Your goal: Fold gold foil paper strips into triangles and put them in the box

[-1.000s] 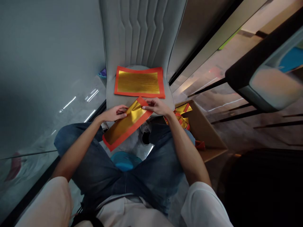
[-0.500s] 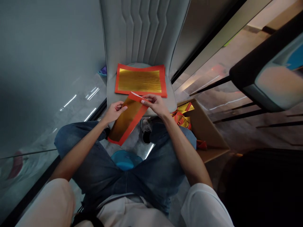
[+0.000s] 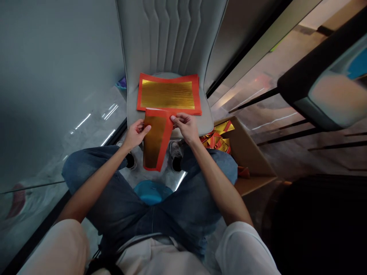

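Observation:
A folded strip of gold paper with an orange border (image 3: 155, 142) hangs down between my knees. My left hand (image 3: 135, 133) pinches its upper left edge. My right hand (image 3: 185, 126) pinches its upper right corner. Both hands are closed on the paper, just in front of a grey chair seat (image 3: 206, 120). On that seat lies a flat stack of gold sheets with orange borders (image 3: 168, 94).
A cardboard box (image 3: 246, 152) at my right knee holds several folded gold and orange pieces (image 3: 216, 138). A blue stool (image 3: 150, 192) shows under me, my shoes (image 3: 175, 152) on the glossy floor. A dark chair (image 3: 321, 95) stands at the right. The grey chair back (image 3: 169, 34) rises ahead.
The strip has swung from a slant pointing lower left to hanging almost straight down. Both hands have moved up towards the chair seat and closer together.

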`<state>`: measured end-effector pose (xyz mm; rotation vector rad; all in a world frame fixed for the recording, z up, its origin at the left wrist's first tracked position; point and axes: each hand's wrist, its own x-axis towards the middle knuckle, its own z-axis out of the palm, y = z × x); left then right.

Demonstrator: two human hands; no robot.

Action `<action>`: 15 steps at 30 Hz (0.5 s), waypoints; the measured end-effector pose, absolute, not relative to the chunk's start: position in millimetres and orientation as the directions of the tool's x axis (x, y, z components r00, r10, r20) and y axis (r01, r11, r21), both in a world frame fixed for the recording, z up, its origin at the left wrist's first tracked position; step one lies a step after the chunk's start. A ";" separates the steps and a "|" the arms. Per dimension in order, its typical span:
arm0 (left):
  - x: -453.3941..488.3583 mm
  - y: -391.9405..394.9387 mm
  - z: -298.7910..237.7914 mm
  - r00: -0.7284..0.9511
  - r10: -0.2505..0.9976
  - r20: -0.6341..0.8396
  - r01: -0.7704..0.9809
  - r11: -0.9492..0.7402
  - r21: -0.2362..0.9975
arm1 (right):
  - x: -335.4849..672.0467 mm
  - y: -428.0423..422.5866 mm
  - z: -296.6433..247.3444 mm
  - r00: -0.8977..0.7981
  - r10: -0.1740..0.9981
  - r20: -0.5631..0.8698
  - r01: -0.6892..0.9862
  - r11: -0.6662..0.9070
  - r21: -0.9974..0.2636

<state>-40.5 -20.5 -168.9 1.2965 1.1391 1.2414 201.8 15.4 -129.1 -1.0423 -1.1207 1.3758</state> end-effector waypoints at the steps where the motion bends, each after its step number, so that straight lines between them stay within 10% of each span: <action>1: -40.3 -19.9 -168.7 0.029 0.994 0.103 0.002 -0.103 0.995 | 200.4 14.9 -129.3 -0.097 0.995 -0.006 -0.176 -0.023 -0.984; 15: -35.6 -21.1 -155.9 -0.020 0.983 0.184 0.035 -0.183 0.982 | 193.5 11.9 -131.8 -0.138 0.990 0.020 -0.074 0.010 -0.997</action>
